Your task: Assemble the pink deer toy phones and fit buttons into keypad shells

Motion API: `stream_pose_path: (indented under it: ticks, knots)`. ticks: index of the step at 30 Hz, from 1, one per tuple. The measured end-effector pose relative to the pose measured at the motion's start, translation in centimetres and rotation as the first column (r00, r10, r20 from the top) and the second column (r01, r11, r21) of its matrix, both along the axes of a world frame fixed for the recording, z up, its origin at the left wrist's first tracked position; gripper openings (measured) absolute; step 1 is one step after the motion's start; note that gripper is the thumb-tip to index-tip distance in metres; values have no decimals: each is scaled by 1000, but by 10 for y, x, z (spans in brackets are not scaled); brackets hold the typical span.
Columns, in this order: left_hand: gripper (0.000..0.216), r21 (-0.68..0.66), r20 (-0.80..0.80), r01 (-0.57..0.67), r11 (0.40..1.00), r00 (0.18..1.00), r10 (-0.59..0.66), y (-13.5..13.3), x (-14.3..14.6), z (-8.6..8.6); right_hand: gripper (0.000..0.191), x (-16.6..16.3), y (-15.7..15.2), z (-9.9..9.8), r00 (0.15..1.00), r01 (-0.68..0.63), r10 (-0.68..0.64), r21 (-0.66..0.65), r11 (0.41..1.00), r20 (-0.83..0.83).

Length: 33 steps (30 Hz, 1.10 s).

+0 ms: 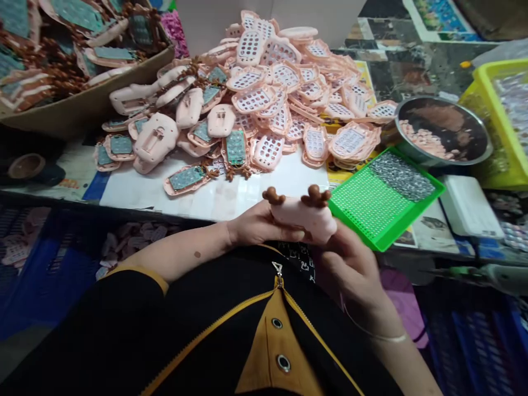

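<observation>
Above a person's lap, the left hand [253, 224] curled around one side of a pink casing [303, 215] and the right hand [350, 261] closed on the other, fingertips partly hidden, at the near edge of the desk [243, 197]. The casing looked light, stiff and smooth, apt to slip from a loose grip; its rounded sides seemed the surest hold, its thin-stemmed brown antlers [317, 196] the likeliest to snap. Beyond lay a heap of pink shells [253, 100].

Pink shells [264, 102] crowd the table [390, 71] left of the green tray [365, 206], steel bowl [466, 124] behind it, white box [472, 206] right!
</observation>
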<state>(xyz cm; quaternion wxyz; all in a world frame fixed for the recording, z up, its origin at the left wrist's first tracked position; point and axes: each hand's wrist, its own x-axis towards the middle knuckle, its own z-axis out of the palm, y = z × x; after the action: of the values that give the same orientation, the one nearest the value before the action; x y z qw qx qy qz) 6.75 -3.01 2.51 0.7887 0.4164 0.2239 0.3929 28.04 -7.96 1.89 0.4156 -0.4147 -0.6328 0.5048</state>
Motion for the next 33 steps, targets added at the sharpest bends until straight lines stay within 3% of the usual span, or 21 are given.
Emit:
stream_pose_path:
  ticks: [4,8,11,14,20,23,25,27,29,30,31,32,33]
  knots:
    - [49,-16,-42,-101,995,994,101,-12,-18,-2,38,-36,24,-13,995,-75,68,-105,992,-72]
    - [51,-39,-89,-299,953,951,295,-18,-39,-2,39,-67,41,-10,987,-154,150,-89,984,-51]
    - [53,-43,-128,-336,941,936,328,-17,-53,-2,42,-83,45,-6,990,-143,141,-76,987,-31]
    - [57,-59,-168,-381,923,915,367,-14,-64,-6,47,-94,46,-11,987,-158,156,-148,976,-23]
    - [53,-64,-175,-489,870,863,473,-8,-72,-14,44,-107,52,-24,972,-223,197,-239,945,-126]
    - [52,-62,-182,-519,852,846,502,-9,-81,-12,41,-114,61,-23,943,-331,316,-215,919,-103]
    - [52,-74,-183,-557,827,823,537,-15,-101,-7,44,-120,69,-23,891,-454,444,-187,871,-91]
    - [51,-94,-236,-593,800,794,561,-29,-139,1,45,-124,76,-26,852,-524,522,-120,843,-53]
    - [42,-111,-420,-551,827,781,463,-52,-191,15,37,-127,82,-31,848,-528,527,-10,849,54]
    - [34,-110,-540,-527,843,743,395,-66,-217,24,32,-128,84,-34,848,-525,519,42,850,112]
    - [21,-106,-683,-531,841,653,327,-80,-241,34,28,-129,86,-35,845,-527,512,76,846,157]
    - [14,-58,-812,-578,814,502,299,-94,-261,44,26,-131,88,-36,839,-534,514,85,841,178]
    - [24,50,-892,-646,762,314,325,-106,-275,55,25,-135,90,-36,832,-541,518,82,837,197]
